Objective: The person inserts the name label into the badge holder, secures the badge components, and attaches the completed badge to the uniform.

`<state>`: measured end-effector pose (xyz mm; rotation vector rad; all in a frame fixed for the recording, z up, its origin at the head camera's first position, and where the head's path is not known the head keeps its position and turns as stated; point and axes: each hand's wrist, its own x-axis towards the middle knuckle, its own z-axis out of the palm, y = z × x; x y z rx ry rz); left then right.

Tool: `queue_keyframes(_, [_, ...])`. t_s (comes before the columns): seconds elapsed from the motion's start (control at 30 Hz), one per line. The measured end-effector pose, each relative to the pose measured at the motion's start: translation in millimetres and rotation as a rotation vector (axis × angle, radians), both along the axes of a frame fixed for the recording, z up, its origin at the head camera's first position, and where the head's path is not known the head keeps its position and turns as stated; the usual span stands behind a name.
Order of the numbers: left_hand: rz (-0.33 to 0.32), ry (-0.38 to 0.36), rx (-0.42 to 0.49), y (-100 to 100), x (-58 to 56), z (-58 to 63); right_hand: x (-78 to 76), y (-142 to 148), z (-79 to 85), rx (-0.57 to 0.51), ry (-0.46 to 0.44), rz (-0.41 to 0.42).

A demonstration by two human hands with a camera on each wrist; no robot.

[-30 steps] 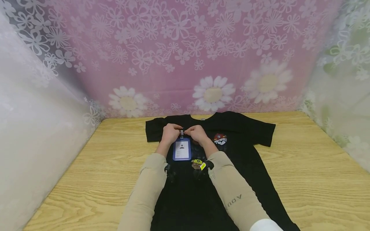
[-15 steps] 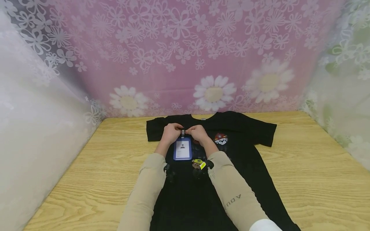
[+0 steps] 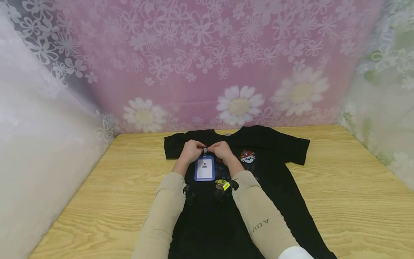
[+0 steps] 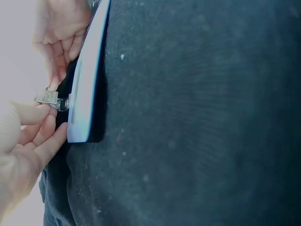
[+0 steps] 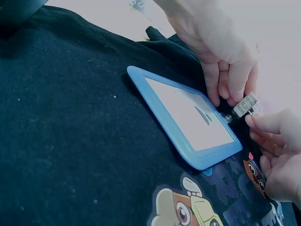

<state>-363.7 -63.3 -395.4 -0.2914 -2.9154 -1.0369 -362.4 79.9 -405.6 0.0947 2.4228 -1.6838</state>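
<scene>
A blue-framed ID badge [image 3: 205, 169] lies on the chest of a black T-shirt [image 3: 210, 226], its white card face up. From its top end runs a metal clip [image 4: 47, 97] at the shirt fabric. My left hand [image 3: 191, 150] pinches the clip from the left, thumb against its side in the left wrist view. On the other side my right hand [image 3: 223, 151] pinches at the clip's far end, thumb and fingertips touching it in the right wrist view [image 5: 245, 106]. Whether the clip's jaws bite the fabric is hidden by the fingers.
The shirt is spread on a wooden table [image 3: 106, 201], collar toward the pink flowered curtain [image 3: 194, 72] at the back. Cartoon dog prints [image 3: 247, 156] decorate the shirt's chest. Pale curtains [image 3: 42, 151] stand at both sides.
Almost nothing differs. Both hands stay at the clip, and the badge lies in the same place; the head view has shifted slightly.
</scene>
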Motion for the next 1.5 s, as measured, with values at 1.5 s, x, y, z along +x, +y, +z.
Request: queue_keyframes(1.5, [-0.101, 0.088, -0.148, -2, 3.6, 3.4, -0.9, -11, -0.8, 0.039, 0.04, -0.17])
